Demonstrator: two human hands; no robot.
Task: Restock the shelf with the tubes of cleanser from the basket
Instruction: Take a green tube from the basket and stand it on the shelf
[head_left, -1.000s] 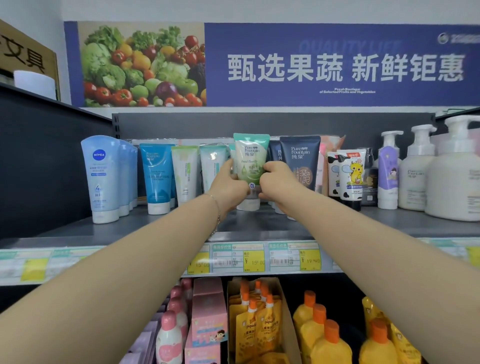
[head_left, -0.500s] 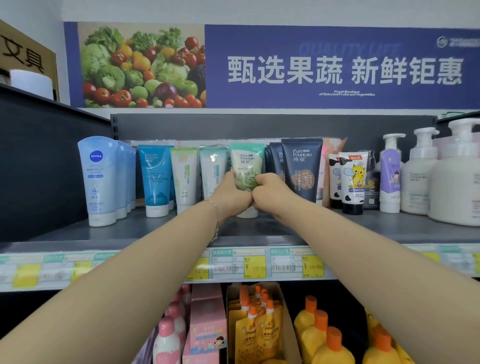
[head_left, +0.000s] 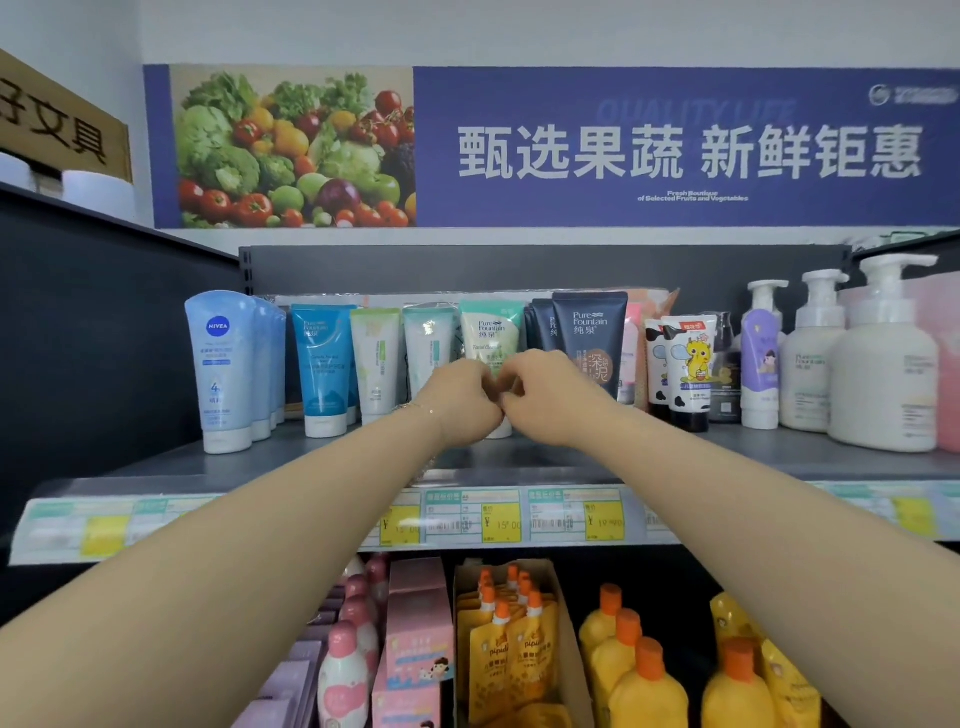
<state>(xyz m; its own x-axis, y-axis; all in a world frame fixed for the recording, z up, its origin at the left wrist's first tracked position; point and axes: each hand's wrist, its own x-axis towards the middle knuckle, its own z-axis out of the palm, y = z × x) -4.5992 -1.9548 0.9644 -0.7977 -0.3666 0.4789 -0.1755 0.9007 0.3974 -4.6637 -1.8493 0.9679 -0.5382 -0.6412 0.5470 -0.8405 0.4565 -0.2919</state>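
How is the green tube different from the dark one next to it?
The green tube is pale green; the dark tube is navy. The green tube looks shorter than the dark tube. The left hand and right hand hold the green tube; nobody holds the dark tube. Both say Pure Fountain.

Blue produce banner (head_left: 675, 150) on white wall (head_left: 467, 31), brown sign (head_left: 57, 124) at left.

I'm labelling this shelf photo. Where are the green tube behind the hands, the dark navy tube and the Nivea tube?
green tube (head_left: 491, 330): head view, upper label.
dark navy tube (head_left: 589, 323): head view, white brand lettering.
Nivea tube (head_left: 218, 364): head view, middle of pale blue front.
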